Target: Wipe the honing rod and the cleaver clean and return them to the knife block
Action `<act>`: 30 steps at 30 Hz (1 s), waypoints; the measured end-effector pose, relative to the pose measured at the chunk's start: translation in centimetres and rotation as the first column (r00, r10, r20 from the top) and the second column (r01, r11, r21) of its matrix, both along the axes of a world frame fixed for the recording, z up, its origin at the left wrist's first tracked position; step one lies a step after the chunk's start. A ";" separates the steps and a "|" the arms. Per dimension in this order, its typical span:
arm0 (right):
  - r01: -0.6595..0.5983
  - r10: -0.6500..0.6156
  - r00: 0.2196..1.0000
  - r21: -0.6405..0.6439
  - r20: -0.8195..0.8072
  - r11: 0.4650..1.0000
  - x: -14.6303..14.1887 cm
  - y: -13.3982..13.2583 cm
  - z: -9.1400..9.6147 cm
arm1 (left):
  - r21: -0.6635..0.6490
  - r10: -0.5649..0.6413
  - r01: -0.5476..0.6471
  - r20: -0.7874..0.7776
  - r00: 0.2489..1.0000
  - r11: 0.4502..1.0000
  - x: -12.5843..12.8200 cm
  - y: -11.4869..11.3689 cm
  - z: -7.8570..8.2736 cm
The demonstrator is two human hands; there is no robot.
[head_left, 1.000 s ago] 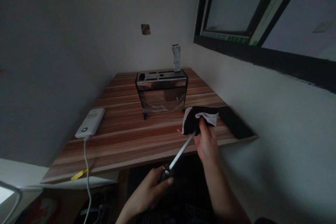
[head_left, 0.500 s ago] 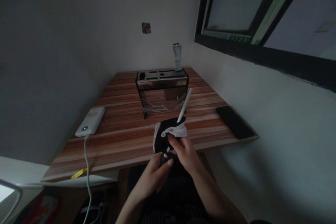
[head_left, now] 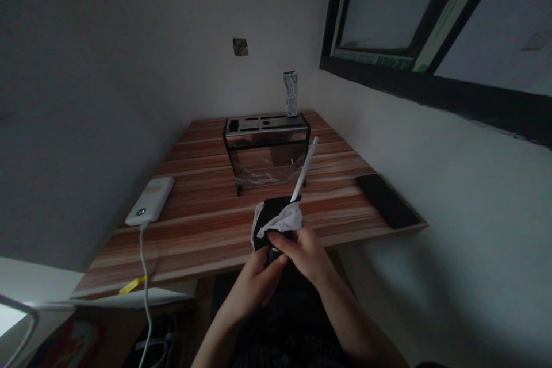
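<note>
A long pale rod with a dark handle, which looks like a sharpening steel, points up and away over the near table edge. My left hand is closed around the handle at its lower end. Wrapped about the rod's lower part is a black and white cloth, pinched by my right hand with the thumb on top. My two hands nearly touch, and the fingers underneath are hidden. Beyond them stands a knife block with a slotted top, dark frame and clear front.
On the wood-grain table, a white power bank with a cable lies left and a black phone right. A grey plastic-wrapped item stands behind the block. A yellow strip hangs at the front edge.
My right hand has slid down the rod with the cloth, closer to my left hand. The handle's metal collar is now mostly covered, and more of the rod shows above the cloth.
</note>
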State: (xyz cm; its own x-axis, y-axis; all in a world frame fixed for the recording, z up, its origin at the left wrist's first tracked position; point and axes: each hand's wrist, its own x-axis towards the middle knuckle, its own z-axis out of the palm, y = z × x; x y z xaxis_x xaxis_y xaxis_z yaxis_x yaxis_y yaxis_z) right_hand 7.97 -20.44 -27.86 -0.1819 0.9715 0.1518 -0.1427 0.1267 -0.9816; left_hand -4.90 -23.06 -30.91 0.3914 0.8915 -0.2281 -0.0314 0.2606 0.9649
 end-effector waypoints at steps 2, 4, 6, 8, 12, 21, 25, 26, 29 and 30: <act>0.022 -0.023 1.000 0.019 0.010 1.000 -0.1 -0.1 0.0 | -0.004 -0.005 0.005 -0.012 1.000 1.000 0.1 0.0 -0.1; 0.046 -0.047 0.999 0.031 0.025 0.998 -0.3 -0.2 0.1 | -0.016 0.015 -0.015 -0.013 1.000 1.000 0.2 0.0 -0.3; 0.065 -0.067 0.997 0.040 0.038 0.997 -0.4 -0.3 0.1 | -0.009 0.062 -0.062 -0.017 0.998 0.998 0.4 0.0 -0.6; 0.079 -0.082 0.996 0.050 0.042 0.996 -0.4 -0.4 0.1 | 0.033 0.110 -0.109 -0.033 0.993 0.993 0.5 0.1 -0.8; 0.090 -0.092 0.995 0.052 0.031 0.995 -0.1 -0.3 0.2 | 0.134 0.170 -0.159 -0.071 0.983 0.978 0.4 0.1 -1.0; 0.138 -0.140 0.988 0.033 0.062 0.990 0.8 -0.1 0.0 | 0.205 0.145 -0.104 -0.197 0.970 0.973 -0.1 0.0 -1.3; 0.166 -0.168 0.985 0.065 0.029 0.984 1.2 0.1 0.2 | 0.250 0.103 -0.041 -0.242 0.965 0.967 -0.5 -0.2 -1.0; 0.173 -0.175 0.985 0.071 0.015 0.982 1.3 0.2 0.3 | 0.253 0.107 -0.038 -0.264 0.958 0.967 -0.6 -0.3 -1.0; 0.212 -0.211 0.977 0.070 -0.024 0.975 1.8 0.5 0.4 | 0.237 0.115 -0.034 -0.337 0.935 0.971 -0.9 -0.5 -1.3; 0.231 -0.229 0.973 0.063 -0.029 0.971 2.0 0.6 0.3 | 0.227 0.106 -0.025 -0.349 0.931 0.973 -1.0 -0.5 -1.4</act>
State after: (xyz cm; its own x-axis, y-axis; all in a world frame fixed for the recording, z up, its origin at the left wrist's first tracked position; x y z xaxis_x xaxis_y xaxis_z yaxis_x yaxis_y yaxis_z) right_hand 9.98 -19.87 -27.60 0.0493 0.9748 0.2177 -0.1234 0.2223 -0.9671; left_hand -5.88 -23.58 -32.32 0.2588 0.9555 -0.1413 0.3153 0.0547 0.9474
